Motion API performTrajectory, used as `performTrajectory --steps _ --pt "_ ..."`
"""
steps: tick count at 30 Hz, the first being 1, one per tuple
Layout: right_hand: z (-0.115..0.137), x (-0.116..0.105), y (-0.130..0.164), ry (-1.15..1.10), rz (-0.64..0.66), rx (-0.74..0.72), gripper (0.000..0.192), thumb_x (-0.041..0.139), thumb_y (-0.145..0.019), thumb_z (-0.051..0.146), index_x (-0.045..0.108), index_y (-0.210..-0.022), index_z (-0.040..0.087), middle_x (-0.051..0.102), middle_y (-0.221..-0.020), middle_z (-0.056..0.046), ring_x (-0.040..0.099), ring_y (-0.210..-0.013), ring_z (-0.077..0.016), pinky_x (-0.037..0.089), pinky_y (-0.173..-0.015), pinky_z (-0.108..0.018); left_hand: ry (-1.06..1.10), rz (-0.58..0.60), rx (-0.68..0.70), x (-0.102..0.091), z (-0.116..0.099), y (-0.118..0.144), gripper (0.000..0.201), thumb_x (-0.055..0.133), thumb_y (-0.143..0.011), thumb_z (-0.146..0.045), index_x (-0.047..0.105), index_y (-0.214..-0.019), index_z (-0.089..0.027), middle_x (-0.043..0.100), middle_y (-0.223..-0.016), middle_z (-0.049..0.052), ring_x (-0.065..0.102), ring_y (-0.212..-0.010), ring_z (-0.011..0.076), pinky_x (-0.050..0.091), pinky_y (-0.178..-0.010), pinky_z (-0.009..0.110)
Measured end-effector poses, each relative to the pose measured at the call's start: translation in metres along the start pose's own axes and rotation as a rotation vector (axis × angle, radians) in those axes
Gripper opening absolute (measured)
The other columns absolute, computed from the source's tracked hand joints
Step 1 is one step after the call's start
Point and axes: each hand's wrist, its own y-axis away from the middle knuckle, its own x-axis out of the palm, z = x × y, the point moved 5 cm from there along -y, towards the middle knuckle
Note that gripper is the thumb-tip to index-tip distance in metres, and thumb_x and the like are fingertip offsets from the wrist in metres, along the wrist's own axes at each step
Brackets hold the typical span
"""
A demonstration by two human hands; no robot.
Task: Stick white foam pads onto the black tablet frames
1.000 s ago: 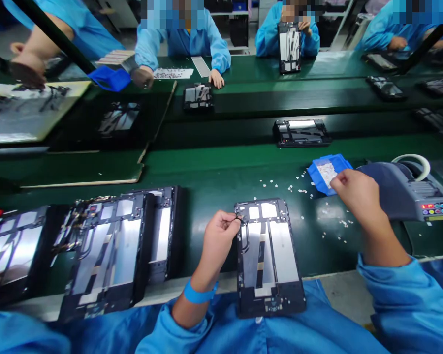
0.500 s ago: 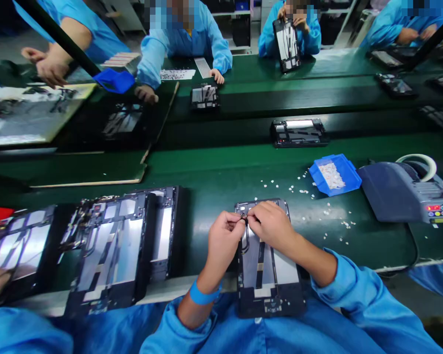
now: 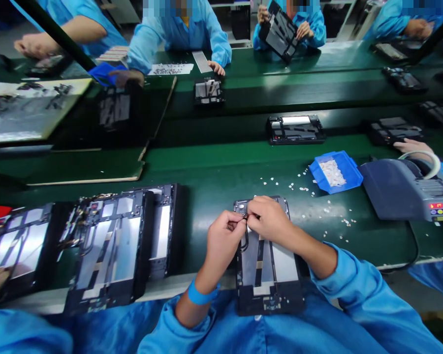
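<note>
The right hand (image 3: 268, 219), back from the blue plastic tray (image 3: 335, 172), now joins the left hand (image 3: 223, 238), both pinching a small part on the black tablet frame (image 3: 268, 275).

Left hand (image 3: 221, 241) and right hand (image 3: 268, 219) meet, fingertips pinching at top-left corner of tablet frame (image 3: 268, 265) lying over near bench edge. Blue parts tray (image 3: 335, 171) well right, white bits scattered beside.

A bin (image 3: 349, 167) lies right of and behind the tablet frame (image 3: 268, 275), dispenser (image 3: 398, 189) further right.
</note>
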Motion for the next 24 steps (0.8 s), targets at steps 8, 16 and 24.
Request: performTrajectory --steps 8,16,24 --pt "-0.132 -0.148 0.063 0.395 -0.23 0.695 0.023 0.058 -0.082 0.028 0.055 -0.061 0.022 0.057 -0.062 -0.005 0.052 -0.063 -0.0201 0.033 -0.064 -0.031 0.148 0.037 -0.11 -0.008 0.016 -0.004 0.014 0.07 -0.078 -0.032 0.064 -0.081 -0.019 0.072 -0.081 0.002 0.065 -0.072 0.0153 0.05 -0.066 0.026" --pt "-0.036 -0.066 0.005 -0.094 0.098 0.401 0.021 0.056 -0.091 0.029 0.076 -0.091 0.021 0.076 -0.083 -0.002 0.067 -0.075 -0.0172 0.042 -0.068 -0.026 -0.108 -0.01 0.089 -0.034 0.005 -0.004 0.015 0.062 -0.089 -0.03 0.072 -0.095 -0.02 0.074 -0.09 0.004 0.067 -0.078 0.0174 0.053 -0.071 0.029" --pt "-0.017 -0.003 -0.036 0.088 0.331 0.377 0.026 0.061 -0.09 0.031 0.076 -0.073 0.019 0.075 -0.076 -0.005 0.063 -0.068 -0.0161 0.034 -0.059 -0.027 -0.446 0.013 0.483 -0.027 -0.003 -0.009 0.022 0.056 -0.095 -0.015 0.072 -0.109 -0.02 0.075 -0.105 0.007 0.069 -0.097 0.0219 0.054 -0.089 0.035"
